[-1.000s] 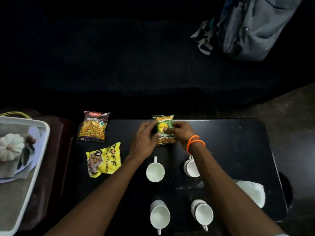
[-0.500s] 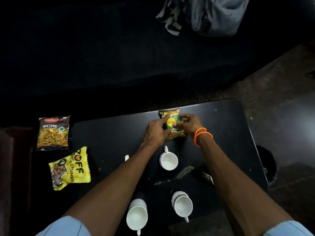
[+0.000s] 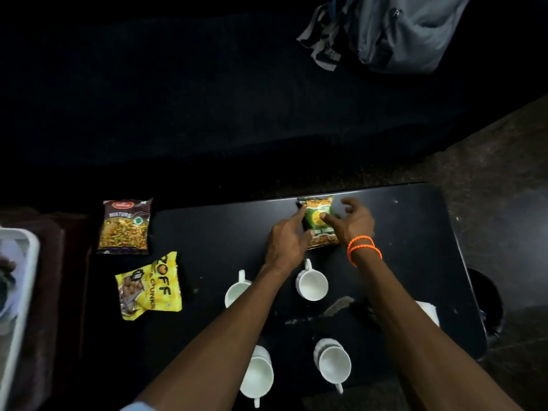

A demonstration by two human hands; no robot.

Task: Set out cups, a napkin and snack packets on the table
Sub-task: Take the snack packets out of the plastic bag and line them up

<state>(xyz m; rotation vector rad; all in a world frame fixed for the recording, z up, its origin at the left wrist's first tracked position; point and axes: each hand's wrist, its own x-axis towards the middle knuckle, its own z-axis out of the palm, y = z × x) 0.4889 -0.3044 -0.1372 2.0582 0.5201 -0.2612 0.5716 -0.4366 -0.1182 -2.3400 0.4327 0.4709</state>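
Observation:
A green snack packet point(image 3: 318, 221) lies flat on the black table point(image 3: 213, 232) near its far edge. My left hand point(image 3: 289, 241) has its index finger and thumb on the packet's left edge. My right hand point(image 3: 354, 222), with orange bands at the wrist, has its fingers spread, and only the thumb rests on the packet. Several white cups stand nearer me: one point(image 3: 312, 284) sits between my arms, and another point(image 3: 235, 292) is half hidden by my left forearm. A white napkin point(image 3: 428, 311) shows beyond my right forearm. A brown mixture packet point(image 3: 124, 226) and a yellow packet point(image 3: 149, 287) lie at the left.
A white tray point(image 3: 17, 292) stands on a dark red stand at the far left. A grey backpack point(image 3: 394, 31) rests on the dark sofa behind the table. A dark round bin point(image 3: 486, 304) sits on the floor by the table's right edge.
The green packet has gone down flat on the table. My right hand's fingers have spread off it, leaving the thumb. The view has shifted back to the left.

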